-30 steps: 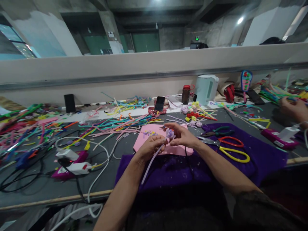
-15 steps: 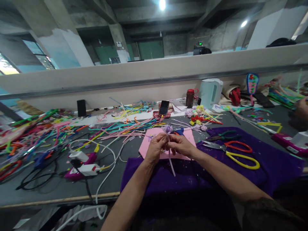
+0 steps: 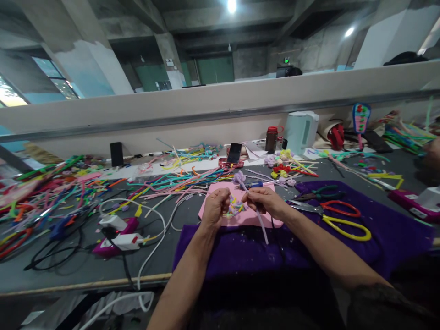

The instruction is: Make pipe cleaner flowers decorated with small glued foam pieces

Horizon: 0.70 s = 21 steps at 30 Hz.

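A: Over the pink sheet, what do the hands hold?

B: The right hand pinches the lilac flower stem, bloom up for shaping; the left hand is curled, seemingly around small coloured bits. Scissors lie beyond the sheet's right edge.

I see scissors lying right of the foam sheet; kettle at the tabletop far edge, chargers left.

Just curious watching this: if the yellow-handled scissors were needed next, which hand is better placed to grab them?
Probably the right hand: the scissors lie on its side, on the purple cloth. But it grips the lilac stem; the left hand sits farther away.
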Tool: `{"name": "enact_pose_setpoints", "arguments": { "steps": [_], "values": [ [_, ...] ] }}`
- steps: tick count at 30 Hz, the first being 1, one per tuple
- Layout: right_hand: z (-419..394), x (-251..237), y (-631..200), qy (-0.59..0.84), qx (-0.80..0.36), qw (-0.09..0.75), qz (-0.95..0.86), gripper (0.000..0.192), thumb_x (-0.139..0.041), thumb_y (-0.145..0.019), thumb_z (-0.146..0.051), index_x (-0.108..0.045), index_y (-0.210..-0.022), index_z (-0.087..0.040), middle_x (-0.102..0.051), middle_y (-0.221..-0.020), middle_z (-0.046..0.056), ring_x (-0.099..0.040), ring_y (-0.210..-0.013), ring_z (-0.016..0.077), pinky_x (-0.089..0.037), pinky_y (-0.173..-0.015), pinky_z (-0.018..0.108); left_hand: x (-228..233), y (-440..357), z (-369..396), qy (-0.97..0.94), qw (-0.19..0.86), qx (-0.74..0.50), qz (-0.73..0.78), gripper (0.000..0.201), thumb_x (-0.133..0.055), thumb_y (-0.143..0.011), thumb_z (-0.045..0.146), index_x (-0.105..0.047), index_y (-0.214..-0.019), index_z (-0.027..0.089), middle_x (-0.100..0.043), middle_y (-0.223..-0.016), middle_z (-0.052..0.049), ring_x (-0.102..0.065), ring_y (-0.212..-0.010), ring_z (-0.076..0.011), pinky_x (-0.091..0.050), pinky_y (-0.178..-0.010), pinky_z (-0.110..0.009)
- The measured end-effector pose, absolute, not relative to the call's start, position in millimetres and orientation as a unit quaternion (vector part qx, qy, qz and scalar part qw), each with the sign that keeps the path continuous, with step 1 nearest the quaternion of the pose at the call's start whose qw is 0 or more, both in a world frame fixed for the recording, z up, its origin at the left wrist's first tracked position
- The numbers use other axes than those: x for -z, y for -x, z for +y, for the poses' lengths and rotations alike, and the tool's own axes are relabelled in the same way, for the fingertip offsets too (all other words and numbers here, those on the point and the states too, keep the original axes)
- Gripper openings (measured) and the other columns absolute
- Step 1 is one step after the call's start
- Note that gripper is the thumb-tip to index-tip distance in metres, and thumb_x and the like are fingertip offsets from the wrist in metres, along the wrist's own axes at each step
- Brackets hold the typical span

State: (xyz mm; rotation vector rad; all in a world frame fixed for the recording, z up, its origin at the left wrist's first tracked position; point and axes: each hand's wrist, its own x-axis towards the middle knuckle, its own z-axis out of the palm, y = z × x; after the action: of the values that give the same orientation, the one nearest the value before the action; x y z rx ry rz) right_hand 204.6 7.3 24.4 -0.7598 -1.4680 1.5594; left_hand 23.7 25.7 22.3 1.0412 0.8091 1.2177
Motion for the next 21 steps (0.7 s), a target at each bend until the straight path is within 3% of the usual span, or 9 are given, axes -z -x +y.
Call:
{"name": "enact_pose_setpoints", "arguments": {
  "steps": [2, 3, 7, 12, 17, 21],
  "values": [
    [7, -24, -204, 0.297, -0.62, 0.415, -0.596, 0.031, -0.052, -0.078, -0.043, -0.061, -0.085, -0.013, -0.047, -0.052, -0.004, -0.032, -0.037, 0.0036, -0.02, -0.034, 0.017, -23, -21, 26, -0.464, 0.634, -0.516, 0.342, 0.029, -0.068, -0.064, 0.032, -0.058, -0.086, 0.016, -0.036, -0.041, 0.01, -0.023, -0.03, -0.0005, -0.014, -0.032, -0.014],
    [7, -23, -205, 0.293, -0.619, 0.408, -0.604, 0.032, -0.051, -0.079, -0.043, -0.061, -0.085, -0.013, -0.046, -0.051, -0.004, -0.031, -0.037, 0.0037, -0.02, -0.034, 0.017, -24, -20, 26, -0.475, 0.647, -0.495, 0.334, 0.035, -0.069, -0.063, 0.03, -0.057, -0.093, 0.017, -0.04, -0.045, 0.009, -0.026, -0.032, -0.0003, -0.015, -0.032, -0.013],
    [4, -25, -207, 0.289, -0.621, 0.365, -0.63, 0.032, -0.052, -0.079, -0.042, -0.061, -0.081, -0.011, -0.042, -0.047, -0.005, -0.029, -0.038, 0.0038, -0.016, -0.035, 0.017, -30, -15, 22, -0.516, 0.698, -0.404, 0.288, 0.047, -0.071, -0.059, 0.031, -0.058, -0.101, 0.014, -0.061, -0.081, -0.006, -0.05, -0.052, -0.0054, -0.029, -0.037, -0.013],
    [4, -26, -209, 0.288, -0.643, 0.311, -0.638, 0.03, -0.054, -0.077, -0.038, -0.062, -0.079, -0.009, -0.035, -0.043, -0.007, -0.027, -0.038, 0.0038, -0.013, -0.037, 0.018, -32, -10, 19, -0.527, 0.723, -0.388, 0.222, 0.063, -0.069, -0.059, 0.036, -0.05, -0.116, 0.018, -0.058, -0.11, -0.014, -0.06, -0.065, -0.0141, -0.037, -0.04, -0.017],
    [3, -24, -207, 0.279, -0.643, 0.282, -0.655, 0.031, -0.053, -0.077, -0.038, -0.062, -0.08, -0.009, -0.038, -0.045, -0.006, -0.03, -0.039, 0.0039, -0.016, -0.037, 0.018, -31, -8, 20, -0.511, 0.727, -0.39, 0.24, 0.058, -0.068, -0.062, 0.031, -0.051, -0.116, 0.016, -0.06, -0.106, -0.014, -0.059, -0.061, -0.012, -0.036, -0.039, -0.016],
    [3, -22, -203, 0.281, -0.622, 0.337, -0.649, 0.034, -0.05, -0.079, -0.044, -0.06, -0.082, -0.011, -0.041, -0.05, -0.005, -0.031, -0.04, 0.0045, -0.018, -0.037, 0.018, -32, -13, 19, -0.485, 0.733, -0.398, 0.263, 0.056, -0.072, -0.057, 0.032, -0.057, -0.109, 0.016, -0.062, -0.099, -0.011, -0.059, -0.065, -0.0134, -0.037, -0.043, -0.018]
  ]
}}
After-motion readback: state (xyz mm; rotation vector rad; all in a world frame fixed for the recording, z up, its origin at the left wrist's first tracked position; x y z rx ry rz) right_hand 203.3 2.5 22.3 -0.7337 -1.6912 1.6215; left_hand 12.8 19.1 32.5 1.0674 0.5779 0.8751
